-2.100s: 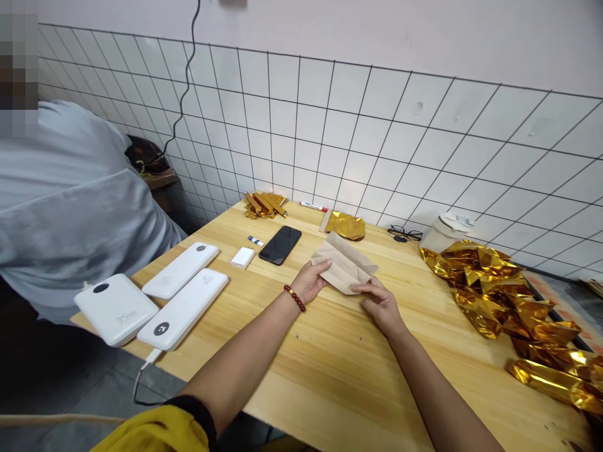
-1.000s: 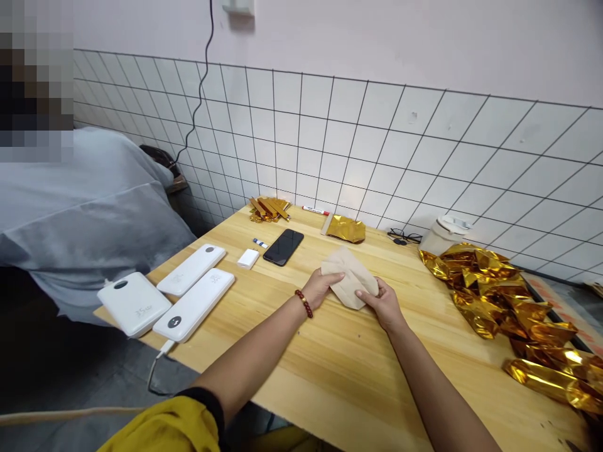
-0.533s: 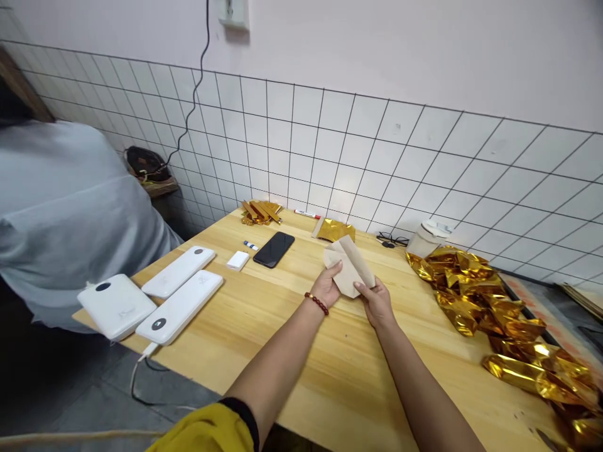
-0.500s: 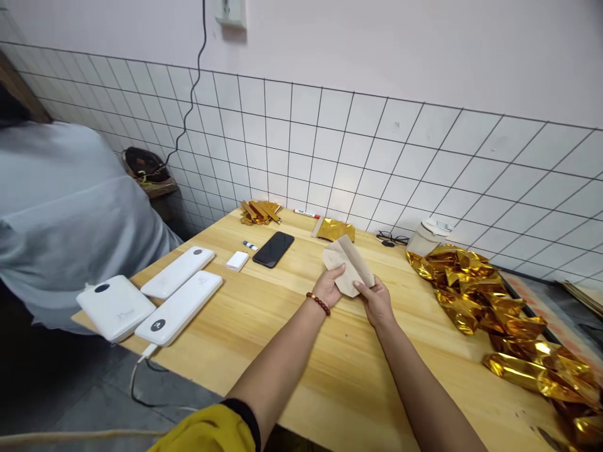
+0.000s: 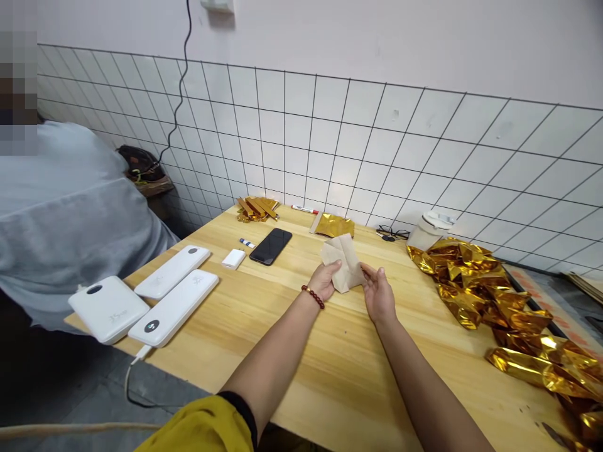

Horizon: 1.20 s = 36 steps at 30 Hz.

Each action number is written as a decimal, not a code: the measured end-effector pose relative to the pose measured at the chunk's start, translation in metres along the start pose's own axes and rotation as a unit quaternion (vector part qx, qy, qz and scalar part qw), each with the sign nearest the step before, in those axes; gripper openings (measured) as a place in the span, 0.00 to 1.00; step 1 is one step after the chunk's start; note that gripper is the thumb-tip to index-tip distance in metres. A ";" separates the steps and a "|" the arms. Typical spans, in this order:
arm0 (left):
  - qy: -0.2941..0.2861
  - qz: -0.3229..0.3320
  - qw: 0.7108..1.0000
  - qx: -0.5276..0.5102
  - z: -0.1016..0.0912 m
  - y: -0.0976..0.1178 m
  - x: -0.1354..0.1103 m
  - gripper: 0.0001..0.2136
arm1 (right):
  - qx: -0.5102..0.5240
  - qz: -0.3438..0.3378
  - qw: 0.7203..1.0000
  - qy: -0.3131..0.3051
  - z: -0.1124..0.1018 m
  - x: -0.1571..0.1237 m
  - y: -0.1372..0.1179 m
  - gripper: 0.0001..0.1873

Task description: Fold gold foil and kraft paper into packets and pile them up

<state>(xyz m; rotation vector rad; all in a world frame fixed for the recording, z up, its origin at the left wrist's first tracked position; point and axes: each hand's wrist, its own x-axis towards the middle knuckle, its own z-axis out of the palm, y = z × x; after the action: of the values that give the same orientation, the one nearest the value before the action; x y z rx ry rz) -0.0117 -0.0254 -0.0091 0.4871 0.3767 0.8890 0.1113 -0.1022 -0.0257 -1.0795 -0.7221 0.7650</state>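
Observation:
A folded piece of tan paper (image 5: 342,258) stands tilted up over the middle of the wooden table (image 5: 330,351). My left hand (image 5: 324,280), with a red bead bracelet at the wrist, pinches its lower left edge. My right hand (image 5: 378,294) is closed on its lower right edge with thumb and fingertips. Both forearms reach in from the bottom of the view.
Three white power banks (image 5: 155,295), a small white charger (image 5: 233,258) and a black phone (image 5: 271,245) lie on the left. Gold foil (image 5: 490,295) is heaped on the right, with more gold pieces (image 5: 335,225), glasses (image 5: 390,234) and a white cup (image 5: 428,230) by the wall. A person in a grey shirt (image 5: 61,207) bends at the left.
The paper has been folded smaller and turned more upright between my hands. The view has shifted slightly; the person on the left has moved a little.

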 end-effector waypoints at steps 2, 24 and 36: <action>-0.010 -0.001 1.000 0.001 -0.001 0.000 -0.001 0.16 | -0.048 -0.031 0.998 -0.008 0.005 -0.007 0.001 0.25; 0.037 -0.054 0.998 0.001 0.007 0.010 -0.003 0.22 | -0.434 -0.267 0.852 -0.122 0.015 -0.018 0.007 0.16; 0.007 -0.043 0.998 -0.039 0.005 0.013 -0.006 0.05 | -0.293 -0.068 0.950 -0.079 0.014 -0.016 0.001 0.18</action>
<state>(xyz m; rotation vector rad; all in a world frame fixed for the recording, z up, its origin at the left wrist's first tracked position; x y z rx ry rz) -0.0207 -0.0243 0.0030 0.3898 0.3716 0.8216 0.0904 -0.1084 -0.0245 -1.4924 -1.1952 0.5291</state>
